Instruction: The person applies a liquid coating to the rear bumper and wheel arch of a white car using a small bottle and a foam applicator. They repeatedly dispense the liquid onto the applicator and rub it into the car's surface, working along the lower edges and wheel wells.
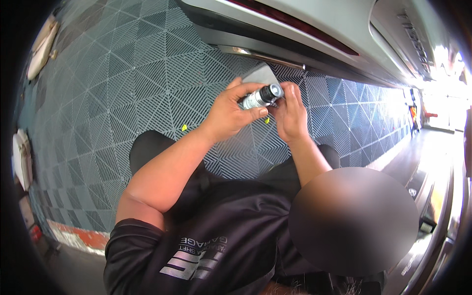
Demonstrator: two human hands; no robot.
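Observation:
My left hand [227, 114] is closed around a short silver cylinder [253, 101] with a black collar and a shiny round end tipped toward my right hand. What it is exactly does not show. Close beside that end, my right hand [293, 115] has its fingers bent and pressed together; whatever they pinch is hidden. A flat, pale grey piece [263, 74] sticks out beyond both hands, and its lower part is covered. Both hands are above the floor, between my bent knees and the car's bumper [295, 37].
The silver car has a dark lower trim [211, 32] and a red strip [314, 27] at the upper right. Grey ribbed tiles [118, 83] cover the floor, with a small yellow bit [184, 128] on them. Beige objects [43, 51] stand at the far left.

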